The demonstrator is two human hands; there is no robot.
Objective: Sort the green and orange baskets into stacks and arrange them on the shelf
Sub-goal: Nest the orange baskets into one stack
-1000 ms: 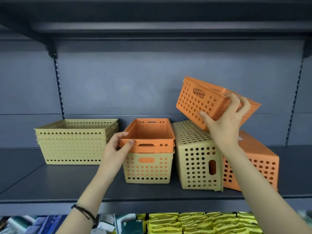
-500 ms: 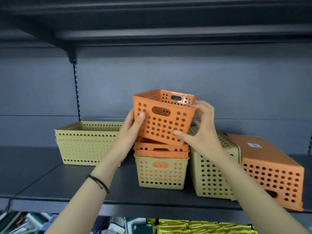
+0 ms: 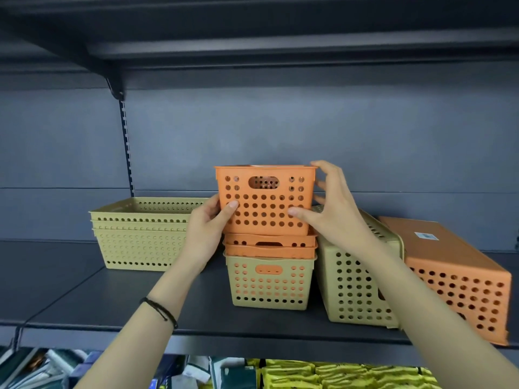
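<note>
we hold the orange basket (image 3: 264,200) upright between both hands, squarely above the nested orange baskets (image 3: 270,245) sitting inside a green basket (image 3: 269,284) mid-shelf (image 3: 112,299), likely so it drops straight into them. our left hand (image 3: 206,228) clasps its left wall, thumb on the front; our right hand (image 3: 332,209) spreads wide, fingers (image 3: 320,165) curled over the right rim, thumb pressed on the front. a green stack (image 3: 140,234) waits at left.
</note>
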